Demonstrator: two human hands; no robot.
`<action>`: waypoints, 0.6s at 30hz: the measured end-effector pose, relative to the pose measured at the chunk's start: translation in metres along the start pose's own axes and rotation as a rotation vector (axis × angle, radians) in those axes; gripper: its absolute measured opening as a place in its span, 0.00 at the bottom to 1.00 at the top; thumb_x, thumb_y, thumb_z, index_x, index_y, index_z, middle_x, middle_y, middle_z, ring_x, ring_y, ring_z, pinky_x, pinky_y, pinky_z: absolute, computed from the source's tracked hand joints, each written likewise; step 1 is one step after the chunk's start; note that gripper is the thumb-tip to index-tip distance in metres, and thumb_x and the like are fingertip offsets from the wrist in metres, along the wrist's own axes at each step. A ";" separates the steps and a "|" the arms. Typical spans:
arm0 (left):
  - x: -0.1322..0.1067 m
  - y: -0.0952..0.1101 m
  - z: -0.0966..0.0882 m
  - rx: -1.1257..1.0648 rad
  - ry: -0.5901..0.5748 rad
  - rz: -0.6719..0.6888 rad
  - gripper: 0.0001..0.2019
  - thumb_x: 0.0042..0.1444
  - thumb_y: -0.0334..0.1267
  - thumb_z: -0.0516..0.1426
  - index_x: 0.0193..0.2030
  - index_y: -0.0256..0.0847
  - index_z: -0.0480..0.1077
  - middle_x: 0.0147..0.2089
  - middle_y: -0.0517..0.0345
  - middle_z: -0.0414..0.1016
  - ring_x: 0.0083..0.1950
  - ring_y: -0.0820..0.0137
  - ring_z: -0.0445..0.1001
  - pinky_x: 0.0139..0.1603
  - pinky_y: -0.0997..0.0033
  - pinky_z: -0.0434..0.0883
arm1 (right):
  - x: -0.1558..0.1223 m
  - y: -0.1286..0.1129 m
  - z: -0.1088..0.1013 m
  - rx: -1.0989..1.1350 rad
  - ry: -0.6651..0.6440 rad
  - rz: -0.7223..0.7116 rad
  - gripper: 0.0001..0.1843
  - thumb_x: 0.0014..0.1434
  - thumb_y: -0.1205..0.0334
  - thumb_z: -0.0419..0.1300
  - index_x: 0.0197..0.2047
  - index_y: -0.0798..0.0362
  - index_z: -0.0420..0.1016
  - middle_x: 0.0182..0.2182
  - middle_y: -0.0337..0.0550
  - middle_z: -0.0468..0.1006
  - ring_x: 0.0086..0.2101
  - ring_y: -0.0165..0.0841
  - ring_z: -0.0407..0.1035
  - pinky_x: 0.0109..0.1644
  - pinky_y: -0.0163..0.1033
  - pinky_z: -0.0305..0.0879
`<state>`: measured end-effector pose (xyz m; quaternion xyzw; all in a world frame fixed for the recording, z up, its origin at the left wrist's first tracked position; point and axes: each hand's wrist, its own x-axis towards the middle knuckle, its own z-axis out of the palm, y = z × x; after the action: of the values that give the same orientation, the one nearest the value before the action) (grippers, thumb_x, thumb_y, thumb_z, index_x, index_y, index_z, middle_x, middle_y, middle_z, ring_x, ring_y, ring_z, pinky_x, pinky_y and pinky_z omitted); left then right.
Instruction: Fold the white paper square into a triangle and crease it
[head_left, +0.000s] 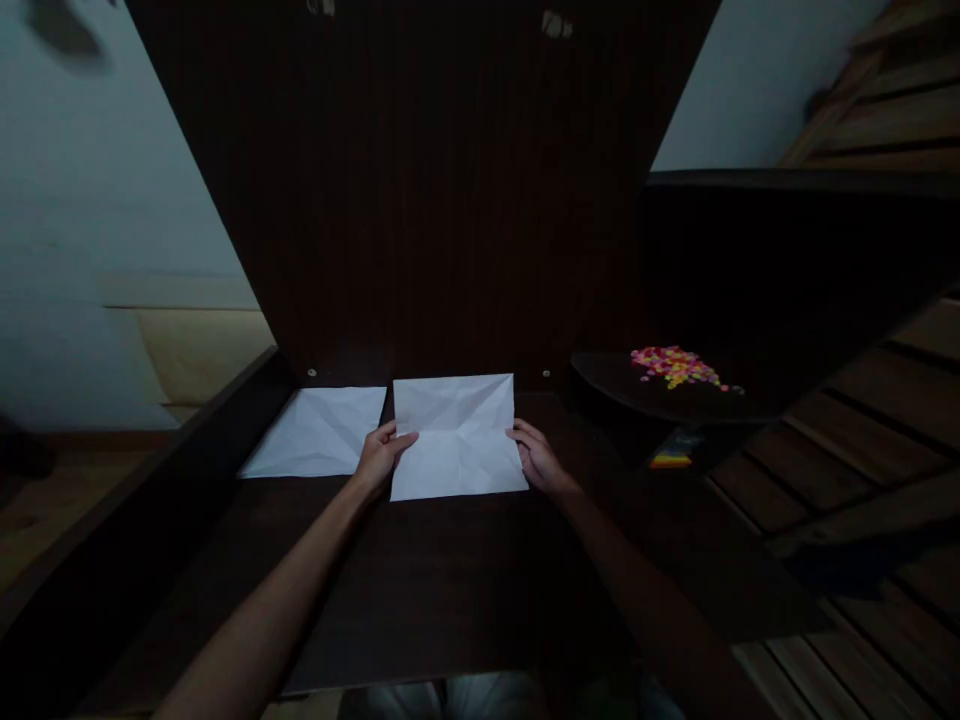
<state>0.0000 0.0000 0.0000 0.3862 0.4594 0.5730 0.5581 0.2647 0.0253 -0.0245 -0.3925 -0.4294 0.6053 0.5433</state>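
Observation:
A creased white sheet of paper (459, 465) is held up in front of me, fold lines crossing it. My left hand (379, 458) pinches its left edge, thumb on the near face and fingers behind. At the right edge, my right hand (538, 458) grips the same sheet, its fingers partly hidden behind the paper. Left of it, a second creased white sheet (319, 432) lies flat on the dark desk (420, 590), close to my left hand.
On a dark shelf at the right lies a pile of small colourful pieces (679, 367). Below it is a packet with yellow and red strips (670, 461). A tall dark panel (450, 200) rises behind the desk, and a low side board (150, 490) borders its left.

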 end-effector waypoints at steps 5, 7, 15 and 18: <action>0.002 -0.003 0.000 0.010 0.012 0.030 0.25 0.35 0.41 0.69 0.42 0.36 0.73 0.33 0.53 0.80 0.33 0.63 0.78 0.37 0.67 0.73 | -0.003 -0.001 0.001 0.017 -0.018 -0.013 0.13 0.44 0.57 0.64 0.36 0.49 0.74 0.38 0.46 0.82 0.44 0.46 0.74 0.46 0.47 0.71; 0.003 -0.004 0.000 0.031 0.021 0.045 0.26 0.35 0.40 0.69 0.44 0.36 0.72 0.32 0.54 0.80 0.34 0.63 0.79 0.37 0.67 0.73 | -0.005 -0.003 0.002 0.033 -0.023 -0.019 0.12 0.45 0.57 0.64 0.35 0.49 0.74 0.38 0.44 0.82 0.44 0.44 0.74 0.47 0.46 0.70; 0.002 -0.004 0.002 0.015 0.029 0.095 0.39 0.36 0.40 0.69 0.58 0.38 0.62 0.31 0.56 0.80 0.34 0.63 0.79 0.38 0.65 0.74 | -0.009 -0.010 0.009 0.228 -0.086 0.065 0.16 0.52 0.46 0.61 0.33 0.51 0.74 0.33 0.45 0.81 0.43 0.44 0.74 0.46 0.48 0.70; -0.001 -0.003 0.005 0.030 0.005 0.118 0.38 0.39 0.41 0.68 0.58 0.39 0.62 0.33 0.55 0.81 0.34 0.63 0.79 0.38 0.65 0.74 | -0.010 -0.001 0.010 0.154 -0.058 0.092 0.14 0.52 0.49 0.62 0.34 0.51 0.75 0.30 0.43 0.81 0.38 0.42 0.75 0.42 0.46 0.71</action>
<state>0.0059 -0.0006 -0.0011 0.4198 0.4458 0.5989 0.5162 0.2572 0.0146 -0.0199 -0.3510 -0.3788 0.6719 0.5309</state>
